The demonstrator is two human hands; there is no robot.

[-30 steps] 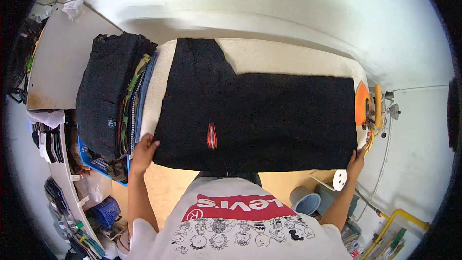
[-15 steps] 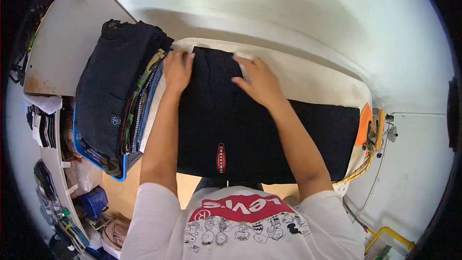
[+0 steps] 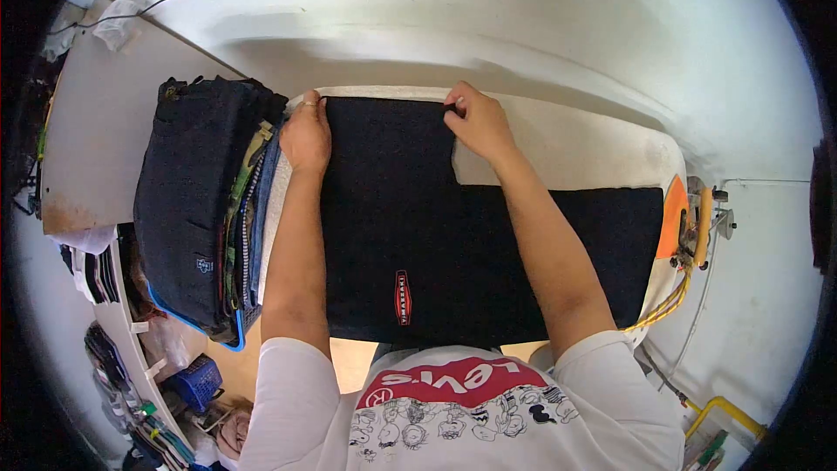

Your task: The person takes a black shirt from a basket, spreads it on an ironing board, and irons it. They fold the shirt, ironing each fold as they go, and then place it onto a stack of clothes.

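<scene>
A black T-shirt (image 3: 392, 227) lies flat over a pale ironing board (image 3: 567, 144), with a sleeve spread towards the wall. Its red-edged label (image 3: 403, 298) faces up near the front edge. My left hand (image 3: 307, 133) is closed at the sleeve's far left corner, thumb along the cloth edge. At the sleeve's other far corner, my right hand (image 3: 479, 120) pinches the black cloth between thumb and fingers. The sleeve edge runs straight between both hands.
Left of the board, a stack of folded dark clothes (image 3: 196, 192) rises from a blue basket (image 3: 235, 331). An iron (image 3: 700, 218) stands on an orange pad (image 3: 673, 214) at the right end, its yellow cord (image 3: 663, 307) hanging down. A wall runs behind.
My right hand has gone from spread fingers to pinching the sleeve corner. The sleeve is now wider and smoother. My left hand has closed at its corner, and the view has shifted slightly.
</scene>
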